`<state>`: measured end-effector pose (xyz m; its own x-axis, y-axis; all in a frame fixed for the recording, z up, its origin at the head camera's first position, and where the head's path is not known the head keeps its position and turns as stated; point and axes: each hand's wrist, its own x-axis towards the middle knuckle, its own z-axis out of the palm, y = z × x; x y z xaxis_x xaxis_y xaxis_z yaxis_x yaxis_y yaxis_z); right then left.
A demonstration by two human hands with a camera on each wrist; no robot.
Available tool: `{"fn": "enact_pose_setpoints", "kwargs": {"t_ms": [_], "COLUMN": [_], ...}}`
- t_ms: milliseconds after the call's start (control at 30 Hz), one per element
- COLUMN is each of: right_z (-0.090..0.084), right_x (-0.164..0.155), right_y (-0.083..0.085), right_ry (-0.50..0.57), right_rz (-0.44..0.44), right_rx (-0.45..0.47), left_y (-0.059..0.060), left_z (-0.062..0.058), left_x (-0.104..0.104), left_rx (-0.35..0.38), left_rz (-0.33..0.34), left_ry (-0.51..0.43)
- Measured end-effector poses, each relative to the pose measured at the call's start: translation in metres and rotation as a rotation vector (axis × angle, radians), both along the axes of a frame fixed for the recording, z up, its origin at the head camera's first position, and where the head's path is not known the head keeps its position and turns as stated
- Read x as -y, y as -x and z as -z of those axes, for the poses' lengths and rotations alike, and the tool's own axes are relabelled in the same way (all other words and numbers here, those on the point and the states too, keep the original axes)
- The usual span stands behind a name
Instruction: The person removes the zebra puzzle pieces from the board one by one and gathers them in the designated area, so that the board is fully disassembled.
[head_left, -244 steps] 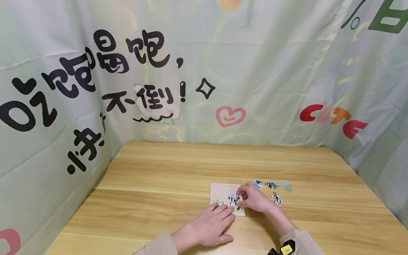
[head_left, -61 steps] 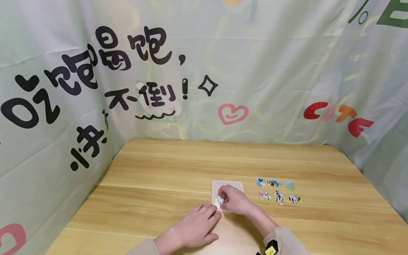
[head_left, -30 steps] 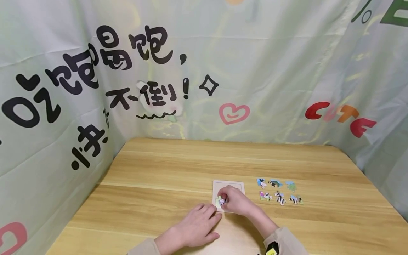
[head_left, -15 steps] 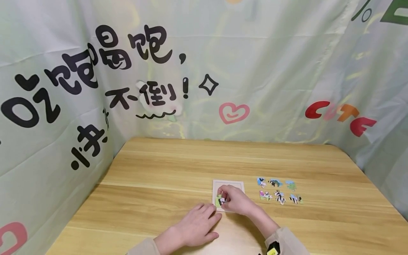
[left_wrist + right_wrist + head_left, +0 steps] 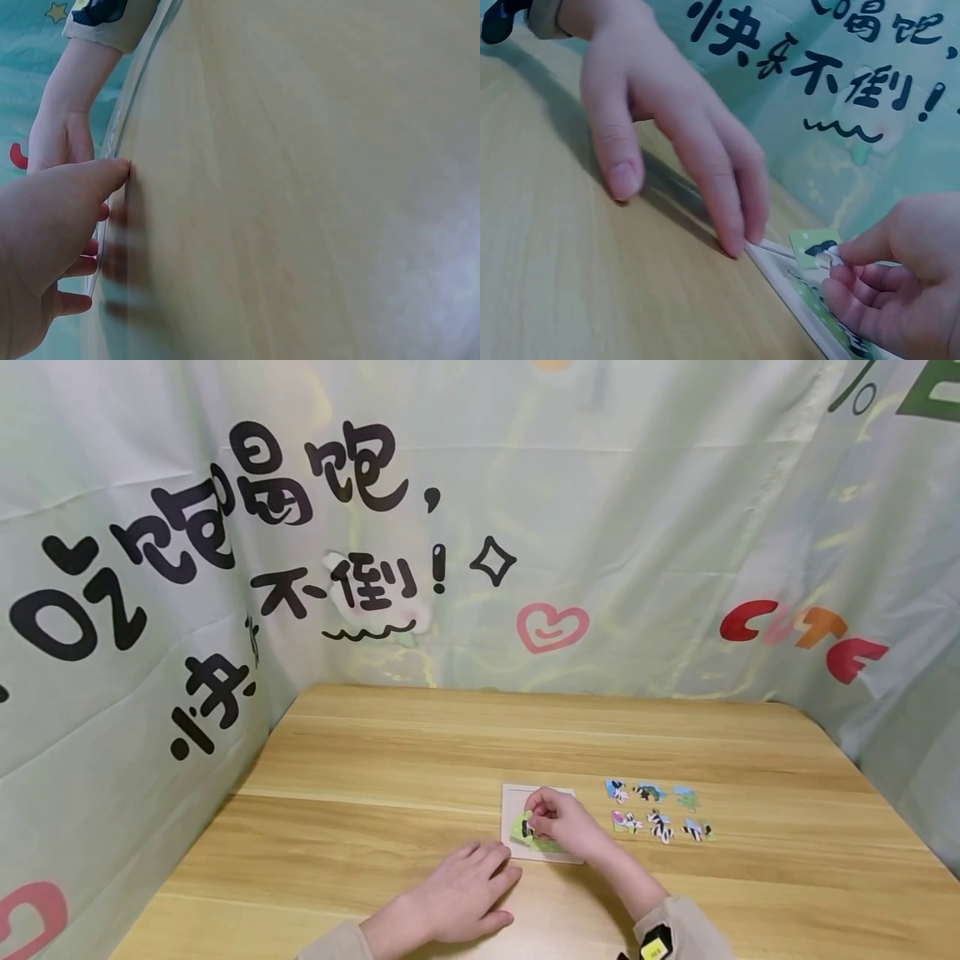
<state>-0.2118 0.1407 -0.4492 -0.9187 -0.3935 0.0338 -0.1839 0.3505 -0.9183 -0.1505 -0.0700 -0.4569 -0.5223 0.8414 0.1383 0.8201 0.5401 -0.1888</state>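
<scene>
Over the puzzle tray (image 5: 517, 791) on the table (image 5: 390, 760), right hand (image 5: 558, 822) pinching a green puzzle piece (image 5: 521, 825), now lifting it off the tray, left hand (image 5: 465, 893) resting flat, fingers relaxed, touching the tray's edge.

You face a light wooden table (image 5: 450, 760) enclosed far, left and right by pale green fabric backdrop (image 5: 637, 527) printed with black characters (image 5: 330, 485).

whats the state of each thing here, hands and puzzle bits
right hand: pinches a green puzzle piece, lifted above the tray
left hand: flat on the table, fingertips at the tray edge
puzzle tray: mostly unfilled
six loose pieces: lying in two rows right of the tray
</scene>
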Motion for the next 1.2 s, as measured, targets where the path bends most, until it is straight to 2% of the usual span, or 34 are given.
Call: {"fn": "enact_pose_setpoints", "kwargs": {"t_ms": [100,200,433,600,800,1000,1100,1200], "right_z": [-0.003,-0.006,-0.019,-0.022,-0.019,-0.016,-0.013,-0.008], "right_x": [-0.005,-0.011,-0.035,-0.061,-0.1,-0.128,-0.133,-0.132], "right_y": [0.0,0.001,0.003,0.0,-0.01,-0.022,-0.026,-0.028], "right_ry": [0.04,0.046,0.101,0.091,-0.01,-0.182,-0.235,-0.3], "right_rz": [0.01,0.034,0.074,0.134,0.131,0.034,0.007,0.02], "right_rx": [0.048,0.049,0.068,0.067,0.066,0.022,-0.04,-0.123], "left_y": [0.0,-0.001,0.001,0.001,0.002,0.003,0.003,0.004], "left_z": [0.001,0.001,0.001,0.001,-0.001,0.0,0.001,0.001], "left_x": [0.001,0.001,0.0,-0.001,-0.004,-0.006,-0.007,-0.007], "left_rx": [0.042,0.062,0.065,0.076,0.082,0.056,0.043,0.04], "left_rz": [-0.009,-0.017,-0.024,-0.04,-0.051,-0.049,-0.048,-0.05], "left_ry": [0.018,0.028,0.029,0.034,0.042,0.045,0.039,0.039]}}
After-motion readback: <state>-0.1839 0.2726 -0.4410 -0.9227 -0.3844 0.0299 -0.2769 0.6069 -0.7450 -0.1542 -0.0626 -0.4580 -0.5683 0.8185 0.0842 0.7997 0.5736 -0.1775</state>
